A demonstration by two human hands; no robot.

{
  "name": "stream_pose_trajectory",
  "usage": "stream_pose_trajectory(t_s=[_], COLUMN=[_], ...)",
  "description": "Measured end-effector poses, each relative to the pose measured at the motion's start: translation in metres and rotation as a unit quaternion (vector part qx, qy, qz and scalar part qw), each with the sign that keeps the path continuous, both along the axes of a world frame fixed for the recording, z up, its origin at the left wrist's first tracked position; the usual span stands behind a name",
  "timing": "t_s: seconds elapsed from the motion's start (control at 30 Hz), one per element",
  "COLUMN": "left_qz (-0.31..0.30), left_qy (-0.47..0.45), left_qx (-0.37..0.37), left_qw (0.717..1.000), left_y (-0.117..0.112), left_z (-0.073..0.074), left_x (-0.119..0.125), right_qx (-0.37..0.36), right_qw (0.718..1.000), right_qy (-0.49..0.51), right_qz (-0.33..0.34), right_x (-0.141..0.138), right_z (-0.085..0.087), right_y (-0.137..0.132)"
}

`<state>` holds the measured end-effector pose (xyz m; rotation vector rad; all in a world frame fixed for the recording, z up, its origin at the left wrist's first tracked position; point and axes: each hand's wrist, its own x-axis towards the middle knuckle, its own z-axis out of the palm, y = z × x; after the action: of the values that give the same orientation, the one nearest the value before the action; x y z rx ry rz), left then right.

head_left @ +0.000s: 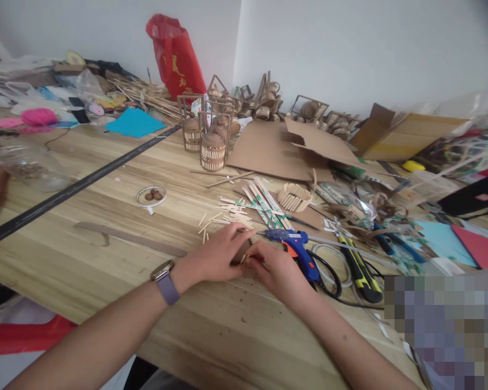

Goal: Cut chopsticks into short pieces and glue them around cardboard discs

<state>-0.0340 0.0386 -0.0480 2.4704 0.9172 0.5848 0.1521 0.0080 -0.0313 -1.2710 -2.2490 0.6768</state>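
Both my hands meet on the wooden table (106,254) near its middle. My left hand (217,254), with a watch on the wrist, has its fingers closed round a small brown cardboard piece (241,250). My right hand (274,271) pinches a short wooden stick (244,258) against that piece. A blue glue gun (295,244) lies just right of my hands, its black cord looping beside it. Loose short sticks (211,221) are scattered just beyond my fingers.
Wrapped chopsticks (268,208) and a small stick basket (295,196) lie behind the glue gun. Stick-built lantern models (212,146) stand further back, by flat cardboard (268,151). A utility knife (360,268) and pliers lie right. A long dark ruler (77,187) crosses the left side.
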Motion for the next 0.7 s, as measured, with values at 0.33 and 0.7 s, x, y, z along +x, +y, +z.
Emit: stream_pose_trajectory(t_s=[0.33,0.7], left_qz=[0.016,0.077], left_qy=[0.020,0.035], left_qx=[0.042,0.067], left_qw=[0.999,0.994], left_y=[-0.003,-0.009], left_z=[-0.001,-0.003], left_x=[0.003,0.004], right_qx=[-0.010,0.066], right_qw=[1.000,0.993], right_qy=[0.000,-0.052], right_qz=[-0.002,-0.084], right_x=[-0.001,0.027], right_z=[0.001,0.021], right_y=[0.000,-0.005])
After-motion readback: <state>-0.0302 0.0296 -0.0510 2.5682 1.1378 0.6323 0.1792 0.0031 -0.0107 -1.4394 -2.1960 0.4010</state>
